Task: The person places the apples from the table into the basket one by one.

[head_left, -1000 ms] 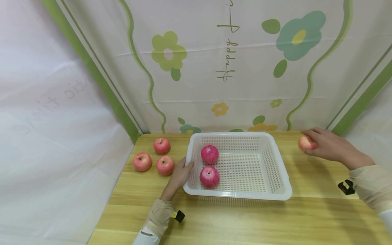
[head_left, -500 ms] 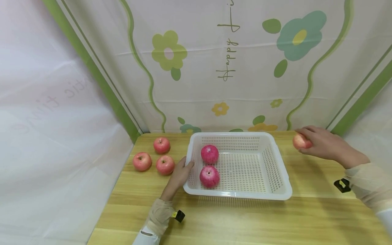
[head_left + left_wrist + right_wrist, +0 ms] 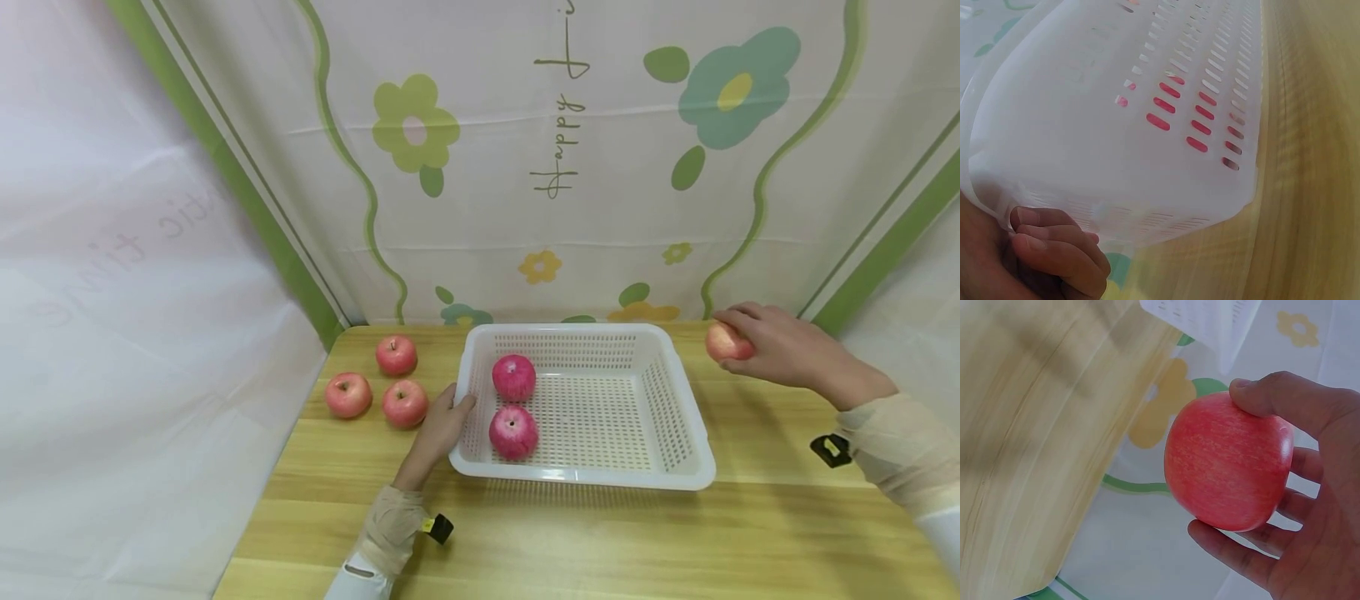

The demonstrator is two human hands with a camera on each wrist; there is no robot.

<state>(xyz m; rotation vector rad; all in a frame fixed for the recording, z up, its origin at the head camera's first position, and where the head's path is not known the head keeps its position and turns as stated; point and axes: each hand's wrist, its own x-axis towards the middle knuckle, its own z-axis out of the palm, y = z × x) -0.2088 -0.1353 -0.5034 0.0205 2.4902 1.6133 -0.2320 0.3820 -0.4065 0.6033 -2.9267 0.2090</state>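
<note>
A white perforated plastic basket [image 3: 577, 477] stands in the middle of the wooden table, two dark pink apples [image 3: 513, 378] inside along its left end. My left hand [image 3: 441, 427] grips the left rim, its fingers curled at the edge in the left wrist view. To the right of the basket, my right hand [image 3: 783, 346] holds a pinkish-red apple [image 3: 1229, 461] between thumb and fingers, raised over the table near its back edge. Left of the basket sit three light red apples [image 3: 405, 404] in a loose group.
The wooden table [image 3: 600, 542] runs up to a patterned curtain [image 3: 487, 208] with flowers at the back. White cloth [image 3: 150, 333] hangs along the left side too. A small black device [image 3: 831, 450] is strapped at the right wrist.
My right hand has moved left toward the basket, carrying the apple with it. My left hand, the basket and the other apples have stayed in place.
</note>
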